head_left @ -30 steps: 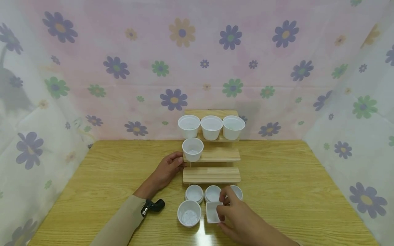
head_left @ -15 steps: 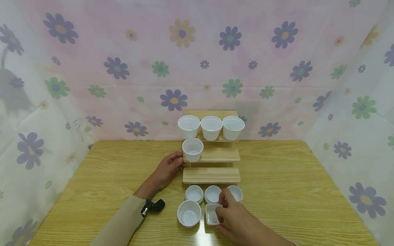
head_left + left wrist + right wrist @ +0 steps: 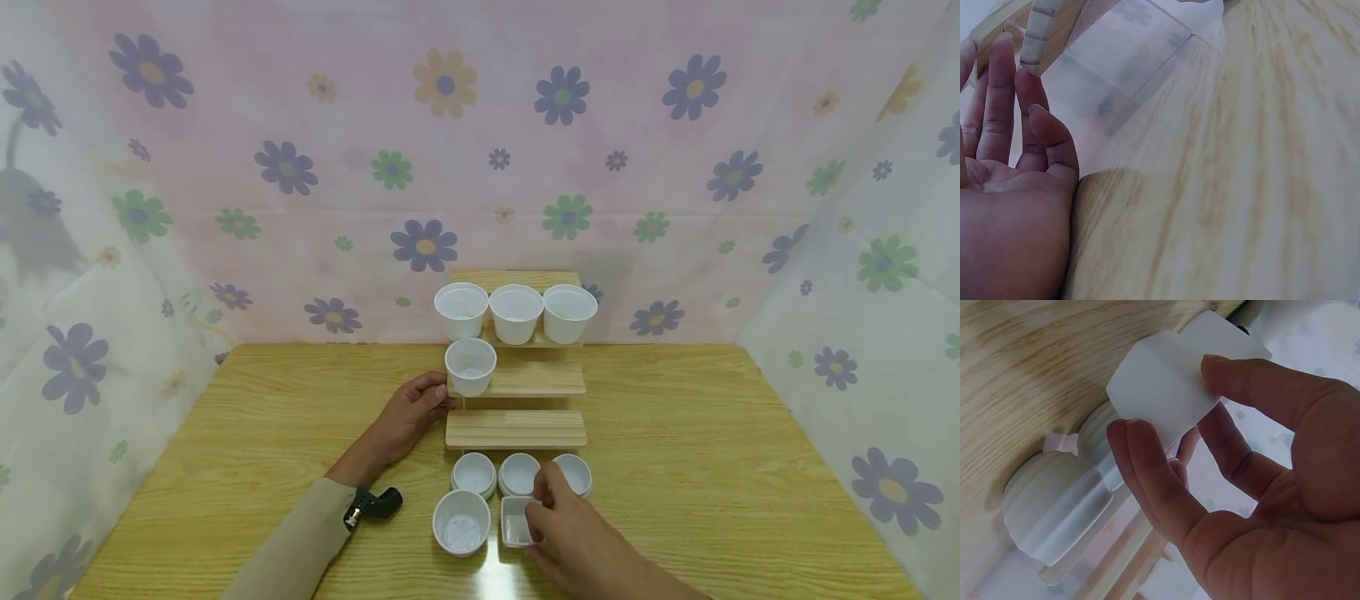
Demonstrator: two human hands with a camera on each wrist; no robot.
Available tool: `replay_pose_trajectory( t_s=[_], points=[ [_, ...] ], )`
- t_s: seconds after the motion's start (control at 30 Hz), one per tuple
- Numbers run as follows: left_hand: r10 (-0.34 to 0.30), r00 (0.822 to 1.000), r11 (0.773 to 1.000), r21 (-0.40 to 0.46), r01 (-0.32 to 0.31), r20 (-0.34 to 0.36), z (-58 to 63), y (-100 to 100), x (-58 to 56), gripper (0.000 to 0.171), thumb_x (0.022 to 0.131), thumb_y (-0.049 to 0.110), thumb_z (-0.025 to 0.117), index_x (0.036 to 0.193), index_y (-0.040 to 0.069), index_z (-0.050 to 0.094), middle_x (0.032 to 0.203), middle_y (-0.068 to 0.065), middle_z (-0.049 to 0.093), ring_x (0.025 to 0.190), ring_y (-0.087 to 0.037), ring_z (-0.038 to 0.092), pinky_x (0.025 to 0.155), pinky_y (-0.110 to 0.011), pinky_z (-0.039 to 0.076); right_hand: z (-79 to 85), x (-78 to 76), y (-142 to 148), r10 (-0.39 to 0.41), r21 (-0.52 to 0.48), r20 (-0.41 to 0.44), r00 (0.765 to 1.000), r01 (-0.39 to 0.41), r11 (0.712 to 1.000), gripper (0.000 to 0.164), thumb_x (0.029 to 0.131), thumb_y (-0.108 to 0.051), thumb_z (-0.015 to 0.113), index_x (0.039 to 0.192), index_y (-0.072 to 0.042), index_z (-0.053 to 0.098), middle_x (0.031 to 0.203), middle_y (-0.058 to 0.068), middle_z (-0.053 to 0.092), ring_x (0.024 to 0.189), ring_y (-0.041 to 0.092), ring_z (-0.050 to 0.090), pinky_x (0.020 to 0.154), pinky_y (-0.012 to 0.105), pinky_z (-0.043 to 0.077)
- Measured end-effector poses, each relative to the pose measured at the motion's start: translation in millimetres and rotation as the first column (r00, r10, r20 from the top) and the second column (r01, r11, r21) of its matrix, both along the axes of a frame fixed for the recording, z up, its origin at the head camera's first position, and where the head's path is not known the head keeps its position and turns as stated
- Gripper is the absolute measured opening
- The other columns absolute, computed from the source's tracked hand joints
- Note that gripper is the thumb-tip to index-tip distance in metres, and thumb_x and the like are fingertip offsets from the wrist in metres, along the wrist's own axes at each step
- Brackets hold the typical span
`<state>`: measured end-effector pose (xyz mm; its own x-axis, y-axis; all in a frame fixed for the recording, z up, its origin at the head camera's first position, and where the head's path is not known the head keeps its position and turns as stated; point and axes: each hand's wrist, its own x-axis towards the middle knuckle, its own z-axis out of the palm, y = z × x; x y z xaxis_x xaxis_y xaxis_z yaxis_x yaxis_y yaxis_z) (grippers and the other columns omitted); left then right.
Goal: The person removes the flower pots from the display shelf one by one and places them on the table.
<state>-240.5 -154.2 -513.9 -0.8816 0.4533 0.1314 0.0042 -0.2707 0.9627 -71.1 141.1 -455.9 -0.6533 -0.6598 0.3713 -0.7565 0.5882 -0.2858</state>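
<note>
Head view, right hand (image 3: pixel 576 535) bent, gripping square dish (image 3: pixel 515 522)

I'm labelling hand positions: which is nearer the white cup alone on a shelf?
Left. The left hand is beside the cup, at the left end of the shelf; the right hand pinches the square dish, farther in front.

The right hand (image 3: pixel 1260 531) is placed at the right side, with its palm visible. Its thumb and fingertips (image 3: pixel 1144 434) hold a smooth, white, angular container (image 3: pixel 1160 387) of plastic-like surface. Another white, flat-looking part adjoins it above; whether it belongs to the same object, I cannot tell. To the lower left there is a rounded white container with stepped sides (image 3: pixel 1063 503), and a similar one is partly hidden behind the fingers. A light-brown, wood-grained tabletop (image 3: pixel 1041 356) fills the upper left.
</note>
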Motion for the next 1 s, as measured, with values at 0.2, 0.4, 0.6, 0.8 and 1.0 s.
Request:
replay_pose_trajectory(
  t_s=[0.2, 0.4, 0.6, 0.8, 1.0],
  points=[
    [0.004, 1.0, 1.0, 0.002, -0.004, 0.006, 0.1, 0, 0.4, 0.016, 0.112, 0.016, 0.056, 0.124, 0.019, 0.067, 0.114, 0.006, 0.071, 0.104, -0.01, 0.068, 0.094, -0.026, 0.056, -1.5, 0.2, 1, 0.023, -0.054, -0.057, 0.998, -0.026, 0.998, 0.041, 0.073, -0.012, 0.097, 0.084, -0.013, 0.058, 0.112, 0.006, 0.045, 0.078, 0.0, 0.043, 0.064, 0.009, 0.043],
    [0.004, 1.0, 1.0, 0.003, -0.004, -0.002, 1.6, 1, 0.3, 0.017, 0.112, 0.016, 0.056, 0.125, 0.018, 0.067, 0.114, 0.006, 0.072, 0.104, -0.01, 0.068, 0.094, -0.026, 0.056, 11.7, 1.5, 2, 0.003, -0.057, -0.011, 1.0, -0.004, 0.998, 0.045, 0.076, -0.025, 0.098, 0.087, -0.015, 0.055, 0.11, 0.002, 0.043, 0.074, -0.002, 0.041, 0.064, 0.009, 0.041],
    [0.0, 1.0, 1.0, 0.006, 0.0, -0.008, 2.5, 0, 1.1, 0.017, 0.112, 0.016, 0.056, 0.127, 0.017, 0.066, 0.116, 0.006, 0.072, 0.105, -0.011, 0.068, 0.096, -0.027, 0.056, 39.6, -0.7, 5, -0.08, -0.034, 0.174, 0.981, 0.087, 0.996, 0.037, 0.086, -0.03, 0.092, 0.095, -0.016, 0.06, 0.112, -0.002, 0.045, 0.073, 0.0, 0.047, 0.063, 0.017, 0.047],
    [0.001, 1.0, 1.0, 0.004, -0.001, -0.024, 2.5, -1, 2.1, 0.018, 0.113, 0.016, 0.056, 0.128, 0.016, 0.065, 0.117, 0.006, 0.072, 0.105, -0.011, 0.068, 0.096, -0.027, 0.055, 59.5, -15.8, 7, -0.162, -0.083, 0.131, 0.978, 0.173, 0.981, 0.036, 0.087, -0.024, 0.091, 0.106, -0.015, 0.062, 0.11, -0.003, 0.052, 0.081, 0.006, 0.057, 0.069, 0.024, 0.054],
    [0.011, 1.0, 1.0, -0.008, -0.011, -0.018, -0.7, -1, 2.2, 0.018, 0.112, 0.016, 0.056, 0.128, 0.015, 0.065, 0.116, 0.006, 0.072, 0.105, -0.011, 0.067, 0.095, -0.028, 0.055, 68.1, -32.8, 6, -0.194, -0.185, 0.043, 0.98, 0.199, 0.962, 0.041, 0.088, -0.016, 0.089, 0.119, -0.009, 0.062, 0.113, 0.002, 0.056, 0.095, 0.019, 0.069, 0.082, 0.032, 0.061]
  ],
)
